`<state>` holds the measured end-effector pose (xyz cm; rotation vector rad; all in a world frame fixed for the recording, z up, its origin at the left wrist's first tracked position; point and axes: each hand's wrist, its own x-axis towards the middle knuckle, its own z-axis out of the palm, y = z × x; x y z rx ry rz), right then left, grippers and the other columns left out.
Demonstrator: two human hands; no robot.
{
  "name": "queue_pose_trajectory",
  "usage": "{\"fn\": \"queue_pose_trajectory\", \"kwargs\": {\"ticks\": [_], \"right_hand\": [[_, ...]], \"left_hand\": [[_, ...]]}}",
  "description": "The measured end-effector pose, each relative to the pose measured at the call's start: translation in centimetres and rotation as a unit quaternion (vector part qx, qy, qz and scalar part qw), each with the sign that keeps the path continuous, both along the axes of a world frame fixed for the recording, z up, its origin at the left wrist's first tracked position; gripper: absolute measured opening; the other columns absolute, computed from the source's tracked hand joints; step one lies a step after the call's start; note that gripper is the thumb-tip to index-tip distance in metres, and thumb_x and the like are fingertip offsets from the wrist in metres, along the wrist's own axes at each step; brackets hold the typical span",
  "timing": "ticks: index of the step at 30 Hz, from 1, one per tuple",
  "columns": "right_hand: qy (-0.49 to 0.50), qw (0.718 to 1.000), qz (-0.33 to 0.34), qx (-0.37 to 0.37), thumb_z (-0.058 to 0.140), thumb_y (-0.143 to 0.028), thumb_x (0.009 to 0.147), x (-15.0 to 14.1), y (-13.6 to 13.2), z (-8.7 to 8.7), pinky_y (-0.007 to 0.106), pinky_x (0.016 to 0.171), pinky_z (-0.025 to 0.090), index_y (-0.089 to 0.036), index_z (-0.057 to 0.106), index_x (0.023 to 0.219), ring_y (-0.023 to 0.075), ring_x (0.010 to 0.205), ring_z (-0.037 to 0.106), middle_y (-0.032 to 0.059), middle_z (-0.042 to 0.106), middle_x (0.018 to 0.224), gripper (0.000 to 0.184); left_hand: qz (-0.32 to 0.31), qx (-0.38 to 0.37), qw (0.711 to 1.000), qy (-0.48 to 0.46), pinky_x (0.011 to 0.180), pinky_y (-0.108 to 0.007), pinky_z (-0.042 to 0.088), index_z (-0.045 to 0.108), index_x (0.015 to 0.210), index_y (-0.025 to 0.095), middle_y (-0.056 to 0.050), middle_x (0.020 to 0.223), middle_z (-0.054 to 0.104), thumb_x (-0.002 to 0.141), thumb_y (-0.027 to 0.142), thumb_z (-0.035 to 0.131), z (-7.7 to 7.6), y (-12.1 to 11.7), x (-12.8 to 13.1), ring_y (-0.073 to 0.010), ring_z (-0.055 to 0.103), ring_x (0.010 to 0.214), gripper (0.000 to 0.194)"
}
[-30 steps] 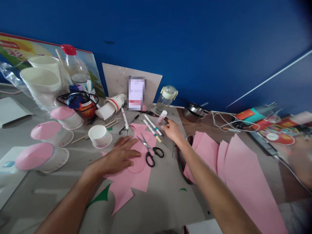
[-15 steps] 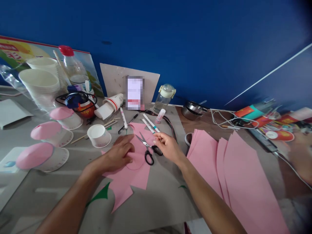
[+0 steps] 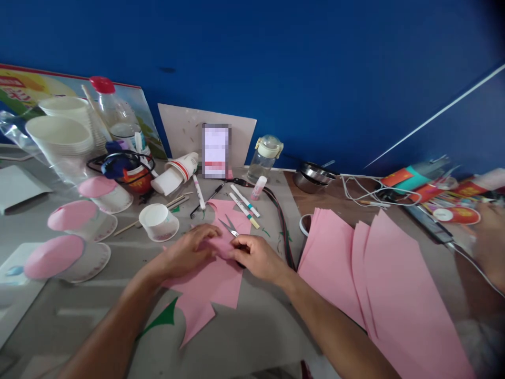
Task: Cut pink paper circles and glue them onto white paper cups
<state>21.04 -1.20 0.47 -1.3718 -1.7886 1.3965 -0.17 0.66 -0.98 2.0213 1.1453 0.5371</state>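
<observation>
A piece of pink paper point(image 3: 219, 246) is pinched between my two hands above the middle of the table. My left hand point(image 3: 193, 246) grips its left side, and my right hand point(image 3: 258, 257) has the right side between thumb and fingers. Under them lie more cut pieces of pink paper point(image 3: 221, 287), with notched edges. The metal blades of a pair of scissors point(image 3: 230, 227) poke out beyond my right hand, which hides most of the handles. White markers point(image 3: 245, 210) and a glue stick point(image 3: 259, 188) lie or stand just past the scissors. Near my left forearm is a green paper scrap point(image 3: 163, 316).
Pink-topped paper cups point(image 3: 92, 260) and a bare white cup point(image 3: 159, 222) stand left. Behind them are stacked cups point(image 3: 59, 134) and a bottle point(image 3: 118, 113). A phone point(image 3: 216, 150) leans at the back beside a glass jar point(image 3: 263, 160). Large pink sheets point(image 3: 402, 273) spread right.
My right hand has moved left and down, from beside the scissors to the pink paper. My left hand's fingers have come up with the paper's edge. The scissors' handles are now mostly covered.
</observation>
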Motion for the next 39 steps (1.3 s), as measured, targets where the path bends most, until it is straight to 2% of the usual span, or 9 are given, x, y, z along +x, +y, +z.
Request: {"fn": "queue_pose_trajectory", "kwargs": {"ticks": [3,6,8,15,20,23,26,31,39], "right_hand": [[0.032,0.999,-0.036,0.01,0.057,-0.026,0.078,0.1,0.4,-0.3,0.02,0.049,0.028,-0.017,0.053,0.061,0.0078,0.052,0.035,-0.0068,0.039,0.053,0.019],[0.05,0.992,-0.09,0.066,0.056,-0.03,0.079,0.3,0.6,-0.7,0.02,0.053,0.031,-0.018,0.053,0.064,0.0091,0.055,0.038,-0.0054,0.042,0.057,0.02],[0.05,0.986,-0.116,0.105,0.055,-0.03,0.081,0.3,0.6,-0.8,0.021,0.054,0.033,-0.018,0.055,0.065,0.0097,0.057,0.04,-0.0045,0.044,0.059,0.02],[-0.005,0.975,-0.125,0.181,0.057,-0.018,0.077,0.2,0.1,-0.6,0.02,0.056,0.038,-0.018,0.06,0.072,0.0105,0.058,0.049,-0.0026,0.055,0.064,0.006],[-0.039,0.948,-0.12,0.292,0.053,-0.015,0.082,0.2,0.0,-0.8,0.023,0.066,0.044,-0.017,0.062,0.079,0.0139,0.07,0.058,0.0036,0.064,0.077,0.01],[-0.04,0.934,-0.142,0.324,0.052,-0.016,0.084,0.1,-0.2,-0.9,0.025,0.07,0.046,-0.017,0.062,0.08,0.0153,0.073,0.06,0.005,0.065,0.078,0.011],[-0.028,0.939,-0.164,0.301,0.052,-0.017,0.084,-0.3,-0.4,-0.9,0.024,0.069,0.047,-0.019,0.063,0.082,0.0151,0.072,0.062,0.0045,0.068,0.079,0.011],[0.016,0.959,-0.19,0.21,0.055,-0.022,0.081,-0.8,-0.4,-0.8,0.023,0.062,0.048,-0.018,0.064,0.08,0.014,0.064,0.061,0.0027,0.068,0.074,0.01],[0.12,0.97,-0.195,0.081,0.058,-0.027,0.076,-1.0,-0.1,-1.0,0.022,0.058,0.045,-0.018,0.061,0.076,0.0127,0.061,0.057,0.0001,0.064,0.07,0.01]], "left_hand": [[0.06,-0.056,0.996,-0.017,0.077,-0.03,0.048,0.056,0.11,0.021,-0.005,0.103,0.065,0.078,0.028,0.056,0.5,0.0,0.2,-0.0212,0.06,0.092,0.032],[0.082,-0.071,0.992,-0.06,0.065,-0.026,0.044,0.058,0.087,0.017,0.0,0.079,0.061,0.08,0.033,0.054,0.8,0.1,0.6,-0.0165,0.056,0.074,0.018],[0.085,-0.088,0.989,-0.084,0.059,-0.024,0.04,0.054,0.074,0.017,0.003,0.067,0.053,0.081,0.034,0.052,0.9,0.1,0.8,-0.0134,0.05,0.064,0.018],[0.099,-0.13,0.977,-0.135,0.057,-0.024,0.038,0.058,0.073,0.016,0.003,0.063,0.054,0.079,0.033,0.054,1.2,0.0,1.4,-0.0124,0.049,0.06,0.019],[0.12,-0.174,0.963,-0.167,0.056,-0.024,0.039,0.059,0.071,0.016,0.002,0.059,0.058,0.077,0.034,0.059,1.6,-0.1,1.7,-0.0126,0.052,0.057,0.02],[0.114,-0.214,0.947,-0.211,0.059,-0.026,0.042,0.059,0.073,0.016,0.0,0.058,0.063,0.077,0.036,0.06,1.6,-0.3,2.2,-0.0138,0.057,0.057,0.021],[0.126,-0.246,0.926,-0.259,0.062,-0.028,0.044,0.058,0.076,0.016,-0.001,0.057,0.065,0.077,0.035,0.062,1.2,-0.5,2.9,-0.0152,0.06,0.057,0.02],[0.156,-0.264,0.9,-0.311,0.06,-0.029,0.046,0.054,0.077,0.017,0.001,0.052,0.064,0.075,0.033,0.066,0.3,-0.6,3.5,-0.0159,0.062,0.052,0.02],[0.183,-0.237,0.902,-0.311,0.054,-0.027,0.046,0.055,0.079,0.016,0.002,0.057,0.063,0.075,0.031,0.065,0.0,-0.7,3.8,-0.0138,0.06,0.046,0.018]]}}
